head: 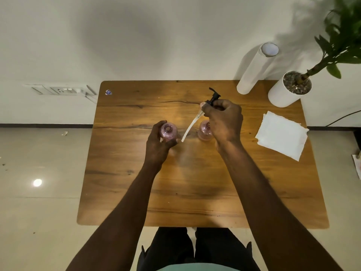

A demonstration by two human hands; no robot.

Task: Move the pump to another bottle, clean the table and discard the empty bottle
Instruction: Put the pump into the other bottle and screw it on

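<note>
Two pink see-through bottles stand open-necked on the wooden table [136,192]. My left hand [158,142] grips the left bottle [168,132] from its left side. My right hand [223,119] holds the black pump [214,97] by its collar, lifted clear above the table. The pump's white dip tube [190,127] slants down and left, its tip hanging between the two bottles. The right bottle [204,133] stands just under my right hand, partly hidden by it.
A stack of white paper napkins [282,134] lies at the table's right side. A white potted plant [289,89] and a white roll [256,69] stand at the back right corner. A small sticker [108,92] marks the back left corner.
</note>
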